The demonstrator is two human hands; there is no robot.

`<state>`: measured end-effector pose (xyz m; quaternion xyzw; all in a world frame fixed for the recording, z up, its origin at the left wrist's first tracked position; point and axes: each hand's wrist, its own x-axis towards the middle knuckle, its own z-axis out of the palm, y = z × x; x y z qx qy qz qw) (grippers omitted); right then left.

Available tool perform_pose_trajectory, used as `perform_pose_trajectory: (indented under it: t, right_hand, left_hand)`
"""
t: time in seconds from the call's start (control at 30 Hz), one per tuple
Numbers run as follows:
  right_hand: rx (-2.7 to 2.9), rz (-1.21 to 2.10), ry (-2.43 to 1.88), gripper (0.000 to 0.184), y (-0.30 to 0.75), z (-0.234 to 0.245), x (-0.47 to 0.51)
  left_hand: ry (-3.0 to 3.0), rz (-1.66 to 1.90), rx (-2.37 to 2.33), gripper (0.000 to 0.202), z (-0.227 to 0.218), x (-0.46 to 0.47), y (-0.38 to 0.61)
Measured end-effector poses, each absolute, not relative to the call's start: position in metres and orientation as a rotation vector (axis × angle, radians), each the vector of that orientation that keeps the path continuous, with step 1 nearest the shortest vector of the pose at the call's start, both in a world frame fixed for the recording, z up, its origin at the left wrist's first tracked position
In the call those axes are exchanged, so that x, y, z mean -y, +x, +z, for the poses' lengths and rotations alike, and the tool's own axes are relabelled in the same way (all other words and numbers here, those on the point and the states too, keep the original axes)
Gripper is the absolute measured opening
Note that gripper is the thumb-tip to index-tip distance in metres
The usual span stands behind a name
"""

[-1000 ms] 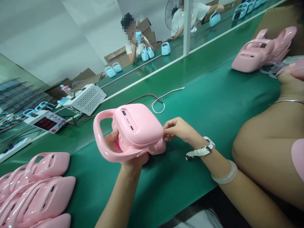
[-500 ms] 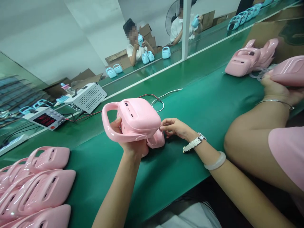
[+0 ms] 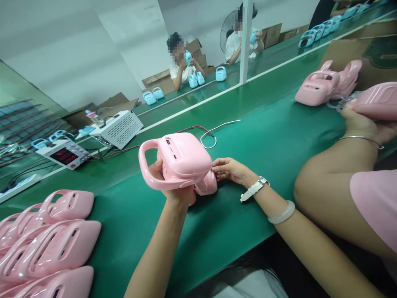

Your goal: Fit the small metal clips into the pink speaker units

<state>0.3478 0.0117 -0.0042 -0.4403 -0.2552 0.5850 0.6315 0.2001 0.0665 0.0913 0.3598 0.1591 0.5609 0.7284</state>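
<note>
The left hand (image 3: pixel 178 195) is grasping a pink unit (image 3: pixel 191 154) from beneath, holding it up over the counter (image 3: pixel 235 223) near mid-view, with its handle (image 3: pixel 143 163) pointing to 9 o'clock. Just beside it at 3 o'clock, the right hand (image 3: pixel 232 169) is bringing its fingertips together; I cannot tell whether they are gripping anything. A second unit (image 3: pixel 208 184), partly hidden, is sitting at 5 o'clock. From the held unit, pink rows (image 3: pixel 66 244) are lying at 8 o'clock, a meter (image 3: pixel 66 156) is glowing red at 9, and a wire (image 3: pixel 209 148) is looping near 2. Farther off at 3, a co-worker's hand (image 3: pixel 361 122) is holding another unit (image 3: pixel 376 101).
</note>
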Motion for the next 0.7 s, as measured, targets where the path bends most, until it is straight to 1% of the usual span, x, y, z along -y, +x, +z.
perform_pose_trajectory:
  t: [0.2,0.37,0.57,0.7]
  right_hand:
    - [0.563,1.34,-1.026,0.04,0.347,-0.003,-0.011]
    - [0.556,1.33,-1.067,0.041,0.348,-0.001,-0.012]
    - [0.588,1.297,-1.128,0.035,0.35,0.002,-0.013]
    - [0.636,1.295,-1.218,0.03,0.355,0.007,-0.016]
  left_hand:
    - [0.769,1.215,-0.358,0.025,0.088,-0.065,0.201]
    - [0.74,1.222,-0.302,0.027,0.083,-0.066,0.2]
    - [0.778,1.389,-0.298,0.024,0.081,-0.065,0.203]
    - [0.75,1.212,-0.225,0.022,0.076,-0.064,0.203]
